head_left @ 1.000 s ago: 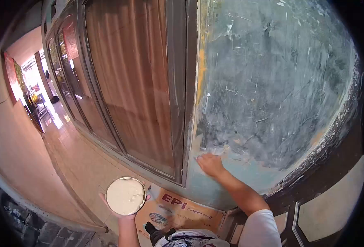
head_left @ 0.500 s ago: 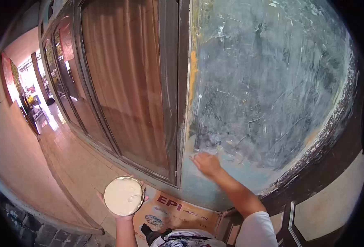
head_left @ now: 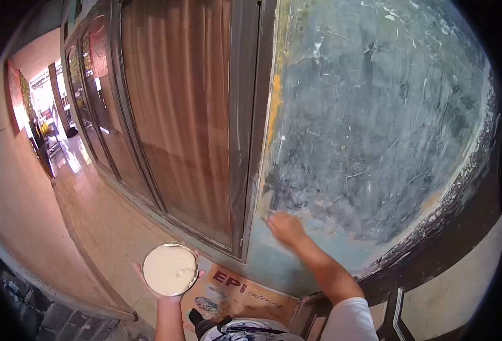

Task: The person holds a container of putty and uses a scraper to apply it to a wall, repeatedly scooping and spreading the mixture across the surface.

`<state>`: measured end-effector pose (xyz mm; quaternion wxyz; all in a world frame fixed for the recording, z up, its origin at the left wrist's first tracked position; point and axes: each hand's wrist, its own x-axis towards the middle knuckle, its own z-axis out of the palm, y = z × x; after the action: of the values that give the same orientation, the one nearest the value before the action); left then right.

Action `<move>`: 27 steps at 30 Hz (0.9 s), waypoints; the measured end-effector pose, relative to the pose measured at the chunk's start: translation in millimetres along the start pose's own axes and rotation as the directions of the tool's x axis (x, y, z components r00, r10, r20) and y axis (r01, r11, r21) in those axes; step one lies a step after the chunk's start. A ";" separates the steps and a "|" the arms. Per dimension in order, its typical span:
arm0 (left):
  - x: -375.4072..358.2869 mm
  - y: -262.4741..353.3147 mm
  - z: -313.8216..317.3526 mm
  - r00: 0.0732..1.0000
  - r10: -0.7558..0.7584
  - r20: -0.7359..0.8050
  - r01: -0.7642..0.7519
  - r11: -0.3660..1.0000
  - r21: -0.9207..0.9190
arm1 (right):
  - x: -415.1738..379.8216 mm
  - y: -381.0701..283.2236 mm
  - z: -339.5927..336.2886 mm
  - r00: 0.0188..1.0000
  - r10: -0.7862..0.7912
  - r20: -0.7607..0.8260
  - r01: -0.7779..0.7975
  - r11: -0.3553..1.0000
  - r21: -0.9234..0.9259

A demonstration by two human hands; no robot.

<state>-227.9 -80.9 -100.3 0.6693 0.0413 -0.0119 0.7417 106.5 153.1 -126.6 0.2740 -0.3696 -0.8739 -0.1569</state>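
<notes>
My left hand [head_left: 170, 299] holds a round can [head_left: 170, 269] of cream-coloured paste from below, its fingers spread round the sides. The paste is mostly smooth, with a few lumps and dents at its right side. Against the lower left part of a worn wall [head_left: 364, 125], my right hand [head_left: 287, 228] is closed, its fingers bunched together. Whatever those fingers hold is too small or too hidden to make out. Around that hand the wall is pale blue-green, with grey patches and scratches above it.
Left of the wall stands a dark wooden frame [head_left: 244, 131] with a brown curtain [head_left: 177, 119] behind glass. An orange printed banner [head_left: 239, 292] lies on the floor below. A tiled walkway [head_left: 100, 204] runs off to the left, beside a pinkish wall [head_left: 29, 187].
The view has turned slightly, so the window and wall sit a little further right. My right hand stays low at the wall, and the can remains in my left hand.
</notes>
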 end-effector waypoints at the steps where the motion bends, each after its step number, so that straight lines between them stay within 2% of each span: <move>1: 1.1 2.9 -5.2 0.996 -0.032 0.079 0.030 0.999 0.024 | -18.4 -1.6 31.3 0.984 -0.024 0.178 0.041 0.995 -0.093; 2: 0.2 0.3 4.8 0.998 -0.042 0.039 0.044 0.999 -0.029 | -29.2 5.2 50.1 0.979 -0.096 0.180 0.103 0.994 -0.029; 4: 6.8 3.2 -9.1 0.989 -0.038 0.146 0.023 0.995 0.102 | -9.6 20.1 43.9 0.988 0.068 0.136 -0.057 0.995 -0.079; 6: 9.3 1.3 -5.3 0.990 -0.017 0.142 0.001 0.994 0.112 | 42.5 20.9 -45.7 0.969 0.065 -0.240 -0.073 0.997 -0.027; 8: 11.5 -2.8 0.2 0.991 -0.001 0.135 -0.015 0.993 0.115 | 74.9 23.3 -117.3 0.808 0.128 -0.575 -0.125 0.991 0.044; 9: 10.5 -4.0 6.1 0.998 -0.009 0.059 0.006 0.999 0.044 | 73.3 19.0 -127.4 0.810 0.133 -0.572 -0.131 0.990 0.044; 10: 9.9 -4.6 8.7 1.000 -0.021 -0.014 0.021 0.999 -0.029 | 72.2 15.9 -134.6 0.777 0.242 -0.581 -0.182 0.970 0.161; 11: 12.8 1.3 -5.1 0.995 -0.056 0.081 0.049 0.996 0.075 | 71.3 13.9 -137.6 0.737 0.348 -0.579 -0.225 0.934 0.276; 13: 14.4 1.6 -9.1 0.992 -0.058 0.116 0.045 0.993 0.109 | 39.5 13.4 -67.5 0.908 0.029 -0.418 -0.048 0.998 -0.036; 15: 15.0 1.3 -6.5 0.990 -0.055 0.129 0.038 0.991 0.128 | -5.2 -1.3 2.5 0.998 0.028 -0.056 -0.029 0.999 -0.014; 16: 13.1 0.8 -4.3 0.990 -0.056 0.130 0.040 0.991 0.126 | -20.3 -2.6 18.4 0.998 0.028 -0.055 -0.029 0.999 -0.017; 18: 13.7 1.6 0.6 0.997 -0.051 0.054 0.046 0.995 0.090 | -30.3 -1.7 36.5 0.989 -0.053 0.138 0.067 0.993 -0.096; 19: 17.4 2.9 -1.1 0.987 -0.047 0.151 -0.004 0.947 0.322 | -14.0 5.3 23.2 1.000 0.005 0.023 -0.003 0.996 -0.084; 20: 17.5 4.0 -1.8 0.987 -0.056 0.151 0.015 0.966 0.258 | 2.5 19.0 6.0 0.994 0.061 -0.094 -0.068 0.995 -0.070; 21: 11.8 4.5 -0.8 0.992 -0.059 0.110 0.040 0.985 0.167 | 29.0 21.8 -38.9 0.971 0.118 -0.209 -0.131 0.990 -0.050; 22: 14.1 3.8 1.1 0.994 -0.066 0.082 0.061 0.996 0.072 | 54.2 26.9 -81.8 0.900 0.116 -0.419 -0.141 0.990 -0.029; 23: 19.9 3.1 2.9 0.994 -0.067 0.091 0.061 0.995 0.073 | 71.1 26.9 -121.3 0.791 0.117 -0.601 -0.148 0.989 -0.002; 25: 16.6 1.9 2.1 0.991 -0.034 0.127 -0.001 0.964 0.266 | 84.7 18.6 -177.5 0.606 0.323 -0.727 -0.218 0.946 0.239; 27: 18.3 -3.3 4.5 0.992 -0.064 0.111 0.040 0.978 0.207 | 82.6 12.6 -197.3 0.648 0.333 -0.685 -0.178 0.941 0.289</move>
<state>-226.3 -62.7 -94.5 0.6791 0.1534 0.0262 0.7174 139.7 113.8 81.3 0.6510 -0.3681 -0.6435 -0.1631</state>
